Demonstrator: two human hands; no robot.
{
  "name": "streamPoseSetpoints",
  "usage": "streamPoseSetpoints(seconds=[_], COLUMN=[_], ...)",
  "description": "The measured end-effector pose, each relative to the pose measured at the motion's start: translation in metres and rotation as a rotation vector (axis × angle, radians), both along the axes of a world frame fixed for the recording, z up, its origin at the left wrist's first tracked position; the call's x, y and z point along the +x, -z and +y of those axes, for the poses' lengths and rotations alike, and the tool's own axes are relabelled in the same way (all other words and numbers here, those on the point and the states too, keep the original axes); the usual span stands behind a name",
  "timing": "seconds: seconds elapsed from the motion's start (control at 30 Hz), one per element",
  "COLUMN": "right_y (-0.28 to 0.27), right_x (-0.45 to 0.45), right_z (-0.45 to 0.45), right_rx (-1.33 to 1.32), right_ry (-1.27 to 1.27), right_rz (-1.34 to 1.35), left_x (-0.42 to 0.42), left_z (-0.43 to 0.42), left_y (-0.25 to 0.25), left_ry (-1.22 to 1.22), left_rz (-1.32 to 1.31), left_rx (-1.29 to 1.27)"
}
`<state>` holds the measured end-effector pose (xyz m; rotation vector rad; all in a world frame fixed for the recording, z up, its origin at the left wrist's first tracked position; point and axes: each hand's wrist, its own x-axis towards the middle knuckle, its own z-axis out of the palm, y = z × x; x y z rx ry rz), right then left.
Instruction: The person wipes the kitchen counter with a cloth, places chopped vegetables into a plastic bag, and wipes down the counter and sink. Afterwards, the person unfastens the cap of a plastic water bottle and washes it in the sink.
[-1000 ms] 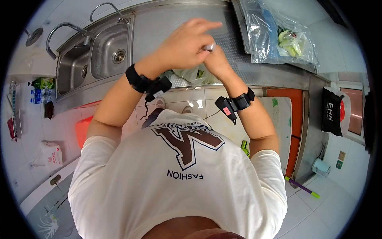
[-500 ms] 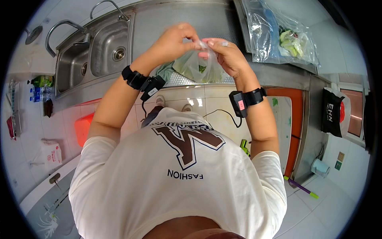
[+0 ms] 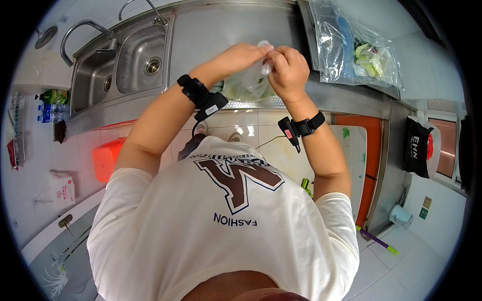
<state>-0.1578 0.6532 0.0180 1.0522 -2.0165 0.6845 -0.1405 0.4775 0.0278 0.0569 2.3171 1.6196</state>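
A translucent plastic bag point(image 3: 243, 88) with pale green contents rests at the front of the metal counter, beneath my hands. What is inside cannot be made out clearly. My left hand point(image 3: 240, 57) is closed, pinching the twisted top of the bag between thumb and fingers. Against it, my right hand point(image 3: 289, 72) has its fingers curled round another twisted end of the same plastic. The fingertips of both hands meet, so the crossing of the plastic is partly hidden. Behind my left wrist, a bit of dark green cloth point(image 3: 219, 86) shows beside the bag.
To the left is a double-basin steel sink point(image 3: 143, 62) with a curved faucet point(image 3: 83, 24). A larger clear bag point(image 3: 334, 52) with leafy vegetables point(image 3: 369, 60) lies at the right. Below the counter stand an orange-red bin point(image 3: 108, 159) and an orange cabinet point(image 3: 370, 193).
My right hand has turned and curled into a closed grip, its fingers previously more extended. My left hand has shifted right and slightly down. The bag's top is now twisted tighter.
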Motion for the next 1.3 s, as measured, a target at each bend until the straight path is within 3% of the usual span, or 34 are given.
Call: streamPoseSetpoints(seconds=[0.07, 0.17, 0.3, 0.37, 0.57, 0.6, 0.73, 0.8, 0.9, 1.1, 1.2, 1.3], right_y=[0.003, 0.002, 0.032, 0.050, 0.055, 0.048, 0.021, -0.001, -0.022, -0.056, -0.038, -0.020], right_x=[0.001, 0.006, 0.034, 0.054, 0.088, 0.084, 0.049, 0.030, -0.002, -0.041, -0.053, -0.052], right_z=[0.003, 0.013, 0.041, 0.059, 0.078, 0.079, 0.087, 0.081, 0.067, 0.063, 0.070, 0.080], right_rx=[-0.037, 0.005, 0.030, 0.059, 0.025, 0.027, -0.183, -0.260, -0.464, -0.592, -0.617, -0.193], right_ry=[0.040, -0.082, -0.154, -0.171, -0.167, -0.167, -0.006, 0.024, -0.041, -0.116, -0.101, 0.201], right_rz=[-0.010, 0.055, -0.067, -0.131, -0.477, -0.474, -0.581, -0.596, -0.659, -0.700, -0.864, -0.955], left_x=[-0.003, -0.010, -0.031, -0.036, -0.042, -0.040, -0.037, -0.033, -0.023, -0.049, -0.038, -0.044], left_z=[0.005, -0.003, -0.023, -0.036, -0.048, -0.047, -0.036, -0.022, 0.005, 0.006, 0.002, -0.012], left_y=[0.016, 0.017, 0.069, 0.089, 0.156, 0.147, 0.060, 0.007, -0.050, -0.048, -0.050, 0.008], left_ry=[-0.093, -0.145, -0.251, -0.308, -0.442, -0.443, -0.291, -0.087, -0.018, -0.152, -0.133, -0.167], left_rz=[0.146, 0.146, 0.157, -0.004, -0.102, -0.099, 0.125, 0.321, 0.459, 0.475, 0.302, 0.526], left_rx=[0.208, 0.088, 0.060, -0.408, -0.631, -0.629, -0.061, -0.154, -0.264, -0.052, -0.245, -0.031])
